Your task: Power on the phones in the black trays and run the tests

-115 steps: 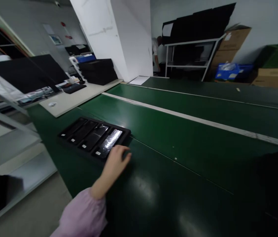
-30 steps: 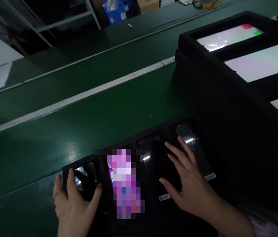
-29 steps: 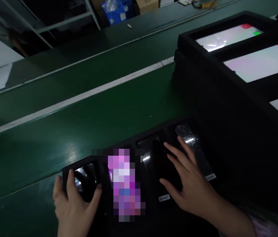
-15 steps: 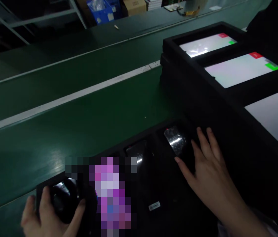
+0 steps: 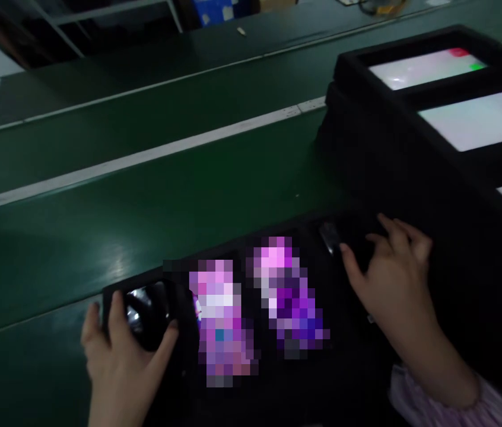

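A black tray [image 5: 273, 370] holds several phones in separate slots. My left hand [image 5: 121, 362] spreads its fingers around a dark, glossy phone [image 5: 149, 308] in the leftmost slot, with the thumb by its right side. To the right lie a phone with a lit pink-purple screen [image 5: 224, 326] and another lit purple phone [image 5: 293, 296], both pixelated. Over the rightmost slot, my right hand [image 5: 393, 273] has its thumb and bent fingers apart beside a dark phone [image 5: 331, 237]. That phone is mostly in shadow and partly covered by the hand.
A stack of black trays [image 5: 375, 124] rises at the right, its top one holding several phones with white screens [image 5: 477, 121]. Behind runs a green work surface [image 5: 215, 190] with a pale strip [image 5: 166, 148]. A blue bin [image 5: 215, 10] stands at the back.
The phone second from the right was dark and now shows a lit purple screen. My right hand's fingers have bent more. The whole view has shifted, so everything sits further right.
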Available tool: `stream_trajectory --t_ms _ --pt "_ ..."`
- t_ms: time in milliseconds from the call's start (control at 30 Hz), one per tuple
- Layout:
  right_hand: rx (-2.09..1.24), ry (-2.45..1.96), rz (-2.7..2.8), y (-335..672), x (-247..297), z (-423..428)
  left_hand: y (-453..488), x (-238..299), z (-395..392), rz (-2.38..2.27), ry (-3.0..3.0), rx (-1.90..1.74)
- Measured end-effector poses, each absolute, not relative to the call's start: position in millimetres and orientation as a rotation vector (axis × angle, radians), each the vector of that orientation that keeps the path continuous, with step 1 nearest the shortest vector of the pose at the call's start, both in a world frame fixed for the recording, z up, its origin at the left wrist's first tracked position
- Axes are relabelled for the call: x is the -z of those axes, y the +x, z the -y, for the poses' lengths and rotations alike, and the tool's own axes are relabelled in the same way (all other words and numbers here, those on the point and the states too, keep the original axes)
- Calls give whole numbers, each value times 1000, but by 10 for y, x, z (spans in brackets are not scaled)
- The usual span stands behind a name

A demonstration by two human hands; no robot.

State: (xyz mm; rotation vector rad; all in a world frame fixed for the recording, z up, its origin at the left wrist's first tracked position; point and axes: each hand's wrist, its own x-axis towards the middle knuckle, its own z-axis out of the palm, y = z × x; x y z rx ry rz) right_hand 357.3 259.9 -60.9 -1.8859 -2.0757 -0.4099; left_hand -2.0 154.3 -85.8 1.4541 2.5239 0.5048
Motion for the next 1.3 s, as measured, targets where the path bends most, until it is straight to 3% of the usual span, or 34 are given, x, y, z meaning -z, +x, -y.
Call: stream_trajectory --t_ms 233,433,867,1067,1300 --pt "448 -1792 2166 3600 600 -2779 7 783 -1607 -2531 1456 -464" --pt "338 -2040 2118 3539 560 -2701 80 752 -1623 -2553 1440 -528" --pt "380 -1669 2177 3778 751 -2624 101 695 -1667 -2526 1328 -548" --pt "212 -1531 2204 3914 770 -2488 63 708 -1647 -2515 1331 -548" --pt "169 -1620 2220 3935 705 -2278 50 745 -1595 -2513 1371 -491"
